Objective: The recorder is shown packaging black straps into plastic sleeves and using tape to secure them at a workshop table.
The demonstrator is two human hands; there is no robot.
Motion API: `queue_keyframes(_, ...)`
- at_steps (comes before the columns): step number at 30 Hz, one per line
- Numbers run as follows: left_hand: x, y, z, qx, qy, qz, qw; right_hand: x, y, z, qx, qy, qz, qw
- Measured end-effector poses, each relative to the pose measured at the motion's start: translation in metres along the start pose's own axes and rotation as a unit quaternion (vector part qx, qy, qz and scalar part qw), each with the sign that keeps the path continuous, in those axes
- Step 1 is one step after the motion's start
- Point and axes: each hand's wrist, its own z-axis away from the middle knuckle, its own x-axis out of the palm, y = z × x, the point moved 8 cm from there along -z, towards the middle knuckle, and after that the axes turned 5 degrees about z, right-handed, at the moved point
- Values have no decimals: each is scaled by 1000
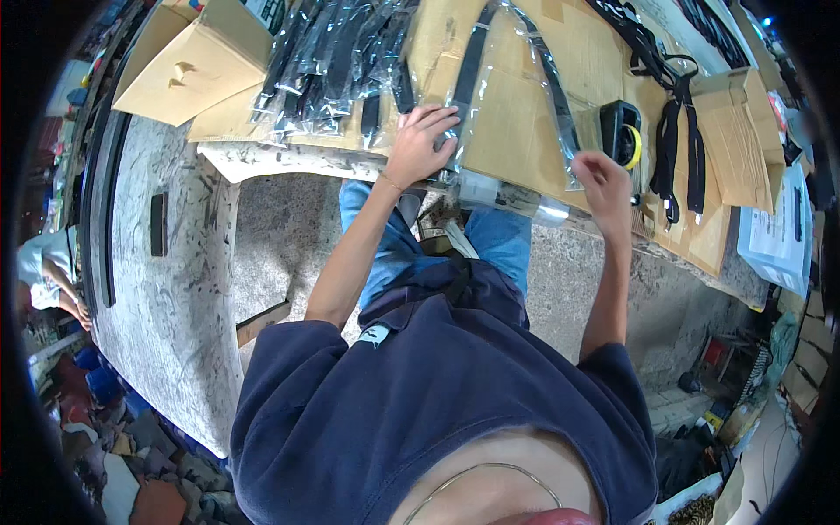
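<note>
A black elastic strap (471, 69) in a clear plastic sleeve lies looped on a cardboard sheet (505, 131) before me. My left hand (423, 141) rests on the loop's left leg near the table's front edge, thumb apart from the fingers. Beside the lower end of the right leg, my right hand (602, 187) has its fingertips bent in by the sleeve's edge; whether they pinch the plastic is hidden by blur. Left of my left hand lies a pile of black straps in clear sleeves (335, 72).
A black and yellow tape dispenser or similar tool (620, 134) stands right of the loop. Further right are unpacked black suspenders (679, 144), a cardboard box (735, 131) and a light-blue box (777, 230). An open carton (197, 65) stands left. Another person (56, 272) is at far left.
</note>
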Motion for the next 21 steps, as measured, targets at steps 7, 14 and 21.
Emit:
queue_keyframes(7, -2, 1, 1, -2, -4, -5, 1000, 119, -8, -98, 59, -147, -184, 970)
queue_keyframes(14, -4, 5, -4, -22, -22, -10, 999, 194, 20, -129, 175, -269, -150, 935)
queue_keyframes(21, -4, 3, -1, -29, -19, -8, 999, 197, 21, -137, 156, -240, -112, 951)
